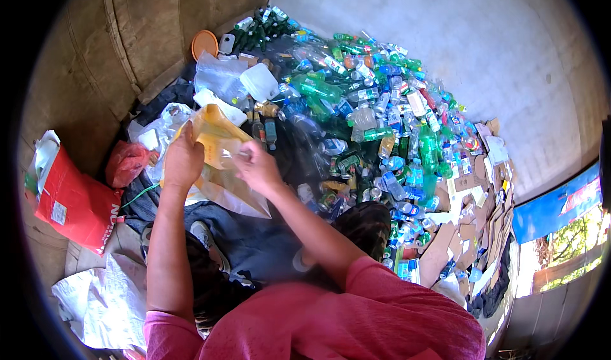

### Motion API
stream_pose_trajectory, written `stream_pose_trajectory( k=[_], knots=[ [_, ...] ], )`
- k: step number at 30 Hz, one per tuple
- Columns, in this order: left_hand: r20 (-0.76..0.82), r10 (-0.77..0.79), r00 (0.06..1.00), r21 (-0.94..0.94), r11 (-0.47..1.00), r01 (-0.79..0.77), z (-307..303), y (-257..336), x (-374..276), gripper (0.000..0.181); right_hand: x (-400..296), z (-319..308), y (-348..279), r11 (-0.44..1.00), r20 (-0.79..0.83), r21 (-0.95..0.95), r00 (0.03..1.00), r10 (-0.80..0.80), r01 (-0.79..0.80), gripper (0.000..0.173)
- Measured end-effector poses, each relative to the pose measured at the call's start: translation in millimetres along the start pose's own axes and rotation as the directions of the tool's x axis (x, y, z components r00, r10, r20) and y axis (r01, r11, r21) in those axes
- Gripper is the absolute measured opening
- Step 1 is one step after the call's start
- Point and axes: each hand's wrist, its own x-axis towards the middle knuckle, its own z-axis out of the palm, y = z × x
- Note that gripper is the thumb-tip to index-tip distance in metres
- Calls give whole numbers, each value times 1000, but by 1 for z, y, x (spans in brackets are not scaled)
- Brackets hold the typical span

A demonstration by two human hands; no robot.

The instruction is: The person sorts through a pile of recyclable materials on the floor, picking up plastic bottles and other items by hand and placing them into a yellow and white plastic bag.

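A yellow and translucent plastic bag (220, 124) is stretched between my two hands in front of my knees. My left hand (184, 157) grips its left side, thumb uppermost. Slightly blurred, my right hand (259, 165) pinches the bag's right side between thumb and fingers. The lower part of the bag hangs down over a dark cloth (248, 238) on the ground. Just beyond it lie a white plastic jug (260, 82), a flat white plastic piece (220, 107) and a clear crumpled plastic bag (174, 116). What the yellow bag contains, if anything, cannot be made out.
A large heap of plastic bottles (317, 90) and cans spreads ahead and right. Flattened cardboard (441, 248) is piled at the right. On the left are a red printed sack (81, 202), a small red plastic bag (128, 162) and a white woven sack (102, 302). Walls (405, 21) stand behind.
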Motion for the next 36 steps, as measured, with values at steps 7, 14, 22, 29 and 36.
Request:
stream_pose_trajectory(
  k=[7,14,22,29,36],
  knots=[
    [176,36,984,-129,992,-13,-21,25,-9,59,101,89,68,804,66,-514,948,-310,299,36],
    [244,124,962,-143,986,-91,-24,11,-24,54,86,128,68,788,295,-552,948,-122,274,47],
    [227,94,969,-153,986,-60,-36,26,-25,55,156,146,130,727,383,-629,924,-19,276,47],
    [280,-45,959,-158,983,92,-36,18,-19,57,140,154,132,722,422,-604,904,-70,337,46],
    [152,60,987,-182,983,-32,-6,2,-8,59,104,80,112,731,479,-525,861,-170,436,46]
  ],
)
